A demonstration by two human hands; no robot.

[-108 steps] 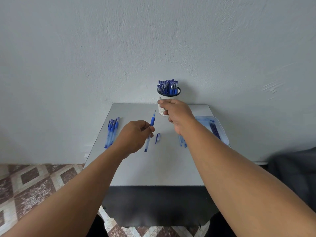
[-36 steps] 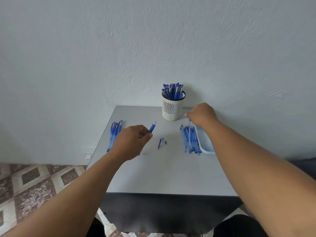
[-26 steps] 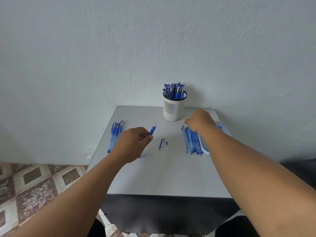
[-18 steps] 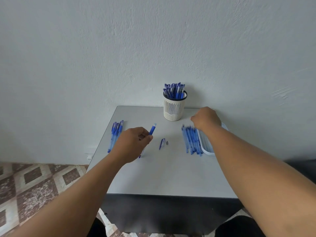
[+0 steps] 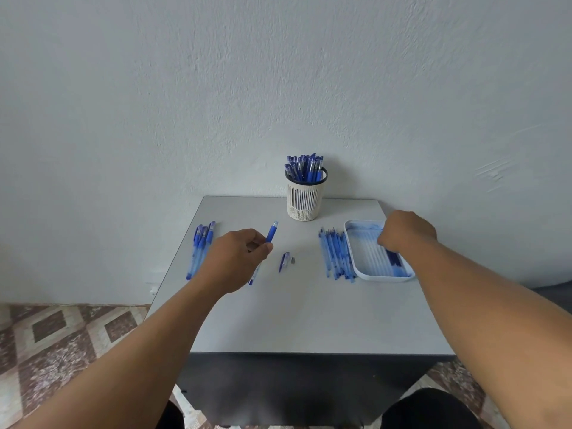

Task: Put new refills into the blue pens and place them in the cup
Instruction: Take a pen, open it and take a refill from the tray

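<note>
My left hand [image 5: 235, 261] grips a blue pen barrel [image 5: 271, 233], its open front end pointing up and away. A pen cap [image 5: 284, 261] and a small grey tip piece [image 5: 292, 260] lie just right of that hand. My right hand [image 5: 407, 232] reaches into the white tray [image 5: 365, 258], fingers curled down onto the dark blue refills [image 5: 393, 259]; the fingertips are hidden. The white slotted cup [image 5: 305, 202] stands at the table's back, full of blue pens [image 5: 305, 168].
Several blue pens [image 5: 199, 246] lie in a bunch at the left edge of the grey table [image 5: 309, 314]. A row of thin pale-blue refills [image 5: 335, 255] lies beside the tray's left rim. A wall rises right behind the table, and patterned floor shows at left.
My right hand moved from the cup to the row of refills, then right into the tray. The left hand kept holding the barrel, which no longer has a refill sticking out.
</note>
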